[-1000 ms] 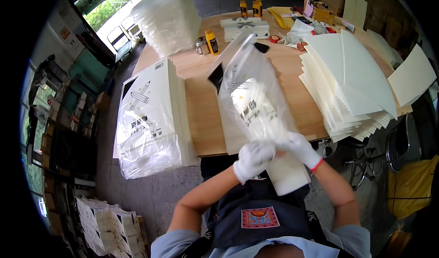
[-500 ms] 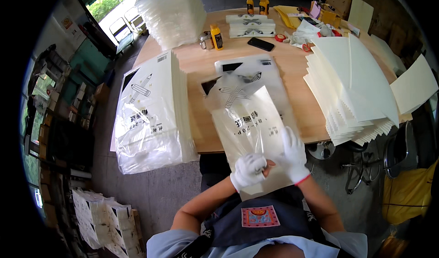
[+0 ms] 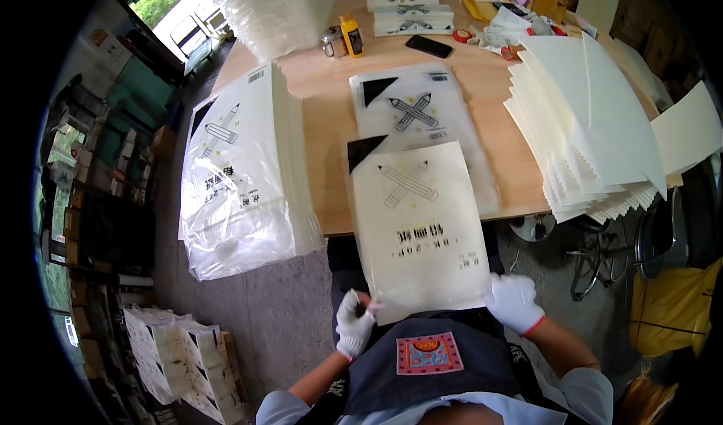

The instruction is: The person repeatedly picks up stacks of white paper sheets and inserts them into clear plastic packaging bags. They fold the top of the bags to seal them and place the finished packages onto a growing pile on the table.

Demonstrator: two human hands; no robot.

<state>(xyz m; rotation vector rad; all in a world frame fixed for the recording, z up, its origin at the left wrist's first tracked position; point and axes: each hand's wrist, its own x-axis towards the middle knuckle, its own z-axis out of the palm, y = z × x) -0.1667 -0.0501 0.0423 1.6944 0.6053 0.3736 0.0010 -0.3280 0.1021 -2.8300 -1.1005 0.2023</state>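
Observation:
A clear plastic bag holding cream sheets with a crossed-pencils print (image 3: 418, 229) lies flat, half on the wooden table (image 3: 331, 116) and half over its near edge toward my lap. My left hand (image 3: 354, 323), in a white glove, pinches the bag's near left corner. My right hand (image 3: 514, 301), also gloved, grips the near right corner. A second clear printed bag (image 3: 414, 112) lies on the table just beyond it.
A wrapped stack of printed packs (image 3: 241, 169) sits at the table's left edge. A fanned pile of cream sheets (image 3: 595, 131) is at the right. Bottles (image 3: 350, 35), a phone (image 3: 428, 46), tape and a heap of clear bags (image 3: 275, 7) lie at the back. Boxes (image 3: 177, 361) stand on the floor.
The bag was held up and being filled; now it lies flat with the sheets inside. My hands moved apart from its middle bottom to its two near corners.

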